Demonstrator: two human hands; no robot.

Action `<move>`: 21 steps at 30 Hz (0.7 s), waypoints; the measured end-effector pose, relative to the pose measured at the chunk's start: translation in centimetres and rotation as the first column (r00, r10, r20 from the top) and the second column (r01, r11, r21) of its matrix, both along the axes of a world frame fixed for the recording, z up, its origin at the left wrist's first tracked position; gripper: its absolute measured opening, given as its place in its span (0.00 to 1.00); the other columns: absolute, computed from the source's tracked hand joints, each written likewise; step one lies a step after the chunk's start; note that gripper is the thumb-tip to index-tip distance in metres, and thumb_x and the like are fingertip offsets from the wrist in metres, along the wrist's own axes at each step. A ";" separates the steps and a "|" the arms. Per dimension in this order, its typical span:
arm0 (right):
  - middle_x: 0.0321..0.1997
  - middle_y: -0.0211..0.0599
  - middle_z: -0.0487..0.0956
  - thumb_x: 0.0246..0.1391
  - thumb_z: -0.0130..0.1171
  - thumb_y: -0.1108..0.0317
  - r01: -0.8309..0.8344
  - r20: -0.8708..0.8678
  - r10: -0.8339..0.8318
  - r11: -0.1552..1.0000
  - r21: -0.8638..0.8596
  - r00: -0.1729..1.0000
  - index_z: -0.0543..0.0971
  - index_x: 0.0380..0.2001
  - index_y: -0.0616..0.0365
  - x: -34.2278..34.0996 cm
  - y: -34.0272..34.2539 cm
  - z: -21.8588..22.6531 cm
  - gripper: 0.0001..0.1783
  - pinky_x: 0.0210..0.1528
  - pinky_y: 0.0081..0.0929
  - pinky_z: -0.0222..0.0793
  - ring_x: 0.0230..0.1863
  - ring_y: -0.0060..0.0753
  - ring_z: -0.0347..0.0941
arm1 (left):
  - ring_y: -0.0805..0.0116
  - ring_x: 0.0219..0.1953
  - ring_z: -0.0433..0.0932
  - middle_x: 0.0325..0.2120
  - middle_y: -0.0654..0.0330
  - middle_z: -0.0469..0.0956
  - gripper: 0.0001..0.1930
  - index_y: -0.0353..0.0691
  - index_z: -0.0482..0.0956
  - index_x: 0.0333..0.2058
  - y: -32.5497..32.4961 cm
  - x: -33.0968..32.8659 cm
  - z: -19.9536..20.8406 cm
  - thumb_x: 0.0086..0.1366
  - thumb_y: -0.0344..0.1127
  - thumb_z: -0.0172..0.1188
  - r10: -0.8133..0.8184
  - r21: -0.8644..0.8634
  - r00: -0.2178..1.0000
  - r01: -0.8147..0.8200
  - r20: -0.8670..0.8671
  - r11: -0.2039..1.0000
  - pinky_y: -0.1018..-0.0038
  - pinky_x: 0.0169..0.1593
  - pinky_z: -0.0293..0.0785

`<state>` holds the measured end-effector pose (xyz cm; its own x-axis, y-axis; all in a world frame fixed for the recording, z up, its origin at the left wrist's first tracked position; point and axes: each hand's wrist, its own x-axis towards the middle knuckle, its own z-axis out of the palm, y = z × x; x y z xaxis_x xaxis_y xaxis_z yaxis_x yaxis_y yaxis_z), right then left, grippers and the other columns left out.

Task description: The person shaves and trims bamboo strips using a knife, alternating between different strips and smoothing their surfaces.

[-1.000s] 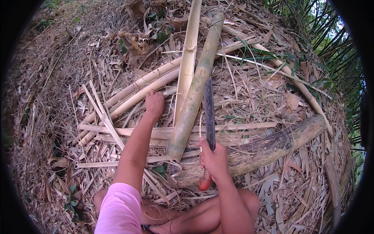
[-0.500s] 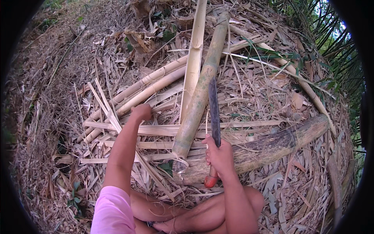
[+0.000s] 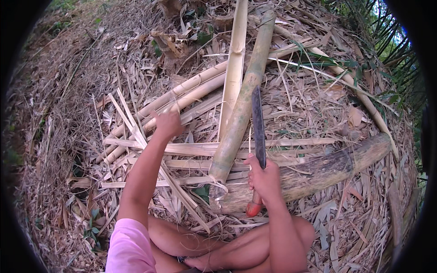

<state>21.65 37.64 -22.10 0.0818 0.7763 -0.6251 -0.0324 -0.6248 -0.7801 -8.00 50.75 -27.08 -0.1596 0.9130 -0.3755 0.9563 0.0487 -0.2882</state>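
A machete (image 3: 258,125) is held in the right hand (image 3: 265,179), with the fingers wrapped around its handle and the grip firmly closed. The dark blade is directed away from the body, and its tip is seen against the right edge of a thick bamboo pole (image 3: 243,102); whether the two are in contact cannot be told. The red butt of the handle is seen over a weathered log (image 3: 314,179), at whose left end the near end of the thick bamboo pole is placed.

The left hand (image 3: 169,123) is extended forward, over or beside two thinner bamboo poles (image 3: 193,82). It is blurred, and it cannot be determined whether the fingers are closed on anything.

A split bamboo length (image 3: 234,75) is laid just left of the thick pole, hollow face up. Pale bamboo slats (image 3: 195,149) are spread crosswise between the left forearm and the log. The ground is covered with dry leaves (image 3: 337,227). A cut stump (image 3: 167,44) is noted beyond the left hand.
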 end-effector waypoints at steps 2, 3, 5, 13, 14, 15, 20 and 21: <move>0.15 0.25 0.67 0.63 0.58 0.55 -0.030 -0.028 0.030 1.000 0.009 0.999 0.79 0.31 0.61 -0.1 -0.2 -0.2 0.18 0.15 0.21 0.59 0.13 0.17 0.62 | 0.56 0.51 0.77 0.41 0.55 0.82 0.14 0.40 0.81 0.41 1.2 0.2 -1.7 0.64 0.42 0.55 -0.268 0.197 0.959 0.246 0.092 0.949 0.43 0.57 0.65; 0.15 0.24 0.66 0.63 0.58 0.54 -0.042 -0.042 0.042 0.999 0.016 0.998 0.78 0.32 0.60 -0.2 -0.3 -0.1 0.18 0.14 0.20 0.57 0.13 0.16 0.60 | 0.56 0.50 0.77 0.41 0.55 0.82 0.13 0.41 0.81 0.41 1.8 0.7 -2.8 0.64 0.41 0.54 -0.294 0.254 0.948 0.257 0.122 0.933 0.46 0.57 0.66; 0.15 0.24 0.66 0.63 0.57 0.55 -0.049 -0.034 0.049 0.999 0.006 0.998 0.79 0.33 0.60 -0.2 -0.2 0.1 0.17 0.15 0.20 0.57 0.13 0.16 0.60 | 0.57 0.49 0.77 0.39 0.55 0.82 0.12 0.41 0.81 0.40 3.0 1.8 -5.5 0.65 0.38 0.52 -0.360 0.369 0.916 0.276 0.179 0.887 0.52 0.55 0.67; 0.14 0.27 0.71 0.62 0.58 0.56 -0.022 -0.007 0.022 1.000 0.008 1.000 0.82 0.29 0.62 0.0 -0.4 -0.5 0.18 0.16 0.24 0.62 0.12 0.20 0.66 | 0.57 0.50 0.76 0.42 0.54 0.80 0.11 0.43 0.78 0.43 4.0 3.5 -9.3 0.62 0.32 0.54 -0.205 0.414 0.978 0.171 0.040 0.894 0.54 0.56 0.66; 0.14 0.27 0.71 0.62 0.58 0.56 -0.024 0.000 0.024 1.000 0.008 1.000 0.82 0.30 0.62 0.0 -0.2 -0.2 0.18 0.15 0.24 0.61 0.12 0.20 0.66 | 0.57 0.51 0.76 0.43 0.53 0.80 0.11 0.44 0.78 0.44 4.4 3.1 -8.8 0.62 0.32 0.55 -0.195 0.456 0.980 0.161 0.029 0.875 0.54 0.56 0.66; 0.14 0.27 0.71 0.62 0.58 0.56 -0.027 0.007 0.027 1.000 0.008 1.000 0.82 0.30 0.61 -0.1 -0.1 0.1 0.18 0.15 0.24 0.61 0.12 0.20 0.66 | 0.58 0.50 0.76 0.43 0.54 0.80 0.11 0.44 0.79 0.43 4.7 2.7 -8.5 0.63 0.33 0.53 -0.177 0.400 0.984 0.148 0.037 0.904 0.55 0.55 0.66; 0.14 0.27 0.68 0.63 0.58 0.55 -0.077 0.038 0.074 0.994 0.083 0.996 0.80 0.31 0.61 0.0 -0.5 -1.8 0.18 0.16 0.23 0.60 0.13 0.19 0.64 | 0.58 0.47 0.79 0.39 0.56 0.83 0.11 0.46 0.83 0.39 4.4 1.4 -6.7 0.62 0.41 0.57 -0.042 0.130 0.998 0.035 0.052 0.991 0.59 0.51 0.67; 0.15 0.25 0.66 0.63 0.58 0.55 -0.082 0.041 0.078 0.991 0.108 0.996 0.78 0.32 0.61 0.1 -0.6 -2.3 0.17 0.14 0.21 0.58 0.13 0.17 0.61 | 0.58 0.46 0.80 0.38 0.56 0.83 0.11 0.46 0.84 0.39 4.3 1.6 -5.7 0.60 0.41 0.58 -0.017 0.043 0.999 0.016 0.037 0.999 0.60 0.51 0.67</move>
